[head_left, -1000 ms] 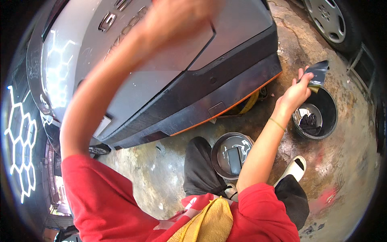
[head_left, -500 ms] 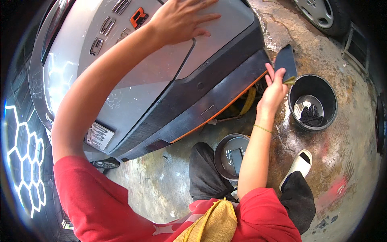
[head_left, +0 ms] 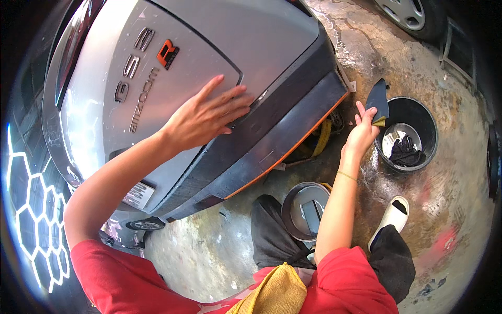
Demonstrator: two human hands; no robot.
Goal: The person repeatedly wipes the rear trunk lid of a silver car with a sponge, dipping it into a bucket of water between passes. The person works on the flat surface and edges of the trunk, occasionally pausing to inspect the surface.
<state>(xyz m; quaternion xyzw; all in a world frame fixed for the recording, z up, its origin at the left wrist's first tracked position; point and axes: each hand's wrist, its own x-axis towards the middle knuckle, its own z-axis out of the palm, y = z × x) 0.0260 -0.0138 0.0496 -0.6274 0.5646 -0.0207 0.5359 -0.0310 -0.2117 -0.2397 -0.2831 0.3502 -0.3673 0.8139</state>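
Note:
My left hand (head_left: 208, 111), fingers spread, lies over the lower corner of the car's silver tailgate (head_left: 178, 94), with its fingertips near the dark bumper (head_left: 256, 123). Whether the whole palm touches the panel I cannot tell. To the right, past the bumper's corner, my right hand (head_left: 362, 131) pinches a dark grey sheet of sandpaper (head_left: 377, 97) with a folded, yellowish-green edge. The sheet stands up from my fingers, in front of the rim of a black bucket (head_left: 435, 131).
Inside the bucket sit shallow liquid and a black cloth (head_left: 405, 152). A round basin (head_left: 295, 230) with a dark rectangular object in it stands between my legs. A yellow cloth (head_left: 277, 290) hangs at my chest. Another car's wheel (head_left: 410, 13) is at the far right, above wet concrete.
My left hand has come down and nearer across the tailgate toward the bumper's edge. My right hand, still holding the sandpaper, sits slightly lower, closer to the bucket. The view has shifted a little.

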